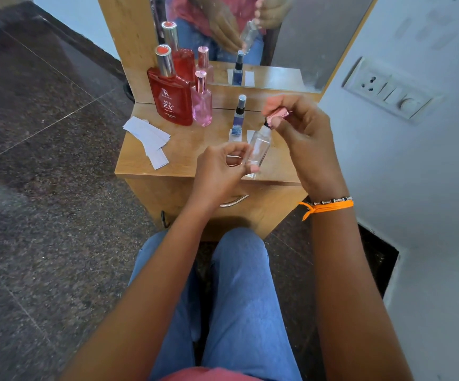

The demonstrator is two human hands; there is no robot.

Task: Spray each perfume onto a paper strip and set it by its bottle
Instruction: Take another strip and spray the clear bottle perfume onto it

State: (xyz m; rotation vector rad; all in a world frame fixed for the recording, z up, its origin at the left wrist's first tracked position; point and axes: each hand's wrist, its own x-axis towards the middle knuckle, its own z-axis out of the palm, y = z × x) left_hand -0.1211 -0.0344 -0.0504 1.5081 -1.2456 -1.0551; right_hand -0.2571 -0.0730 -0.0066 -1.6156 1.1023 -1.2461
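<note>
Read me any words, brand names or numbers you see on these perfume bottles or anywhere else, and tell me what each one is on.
"RED" on the front of the red bottle
"ZX" just under it, same bottle
Small line above "RED", below a logo: too blurred to read
Fine print under "ZX": too small to read
Slim blue bottle: a picture label, no text I can read
Pink bottle, clear bottle in the hands, paper strips: no text visible

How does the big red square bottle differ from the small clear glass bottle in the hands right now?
The big red square bottle stands upright on the wooden table, untouched; the small clear glass bottle is held tilted above it by the left hand. The red one wears a tall silver cap; the clear one's pink cap is in the right hand. The red one is far larger. Both are flat-sided.
</note>
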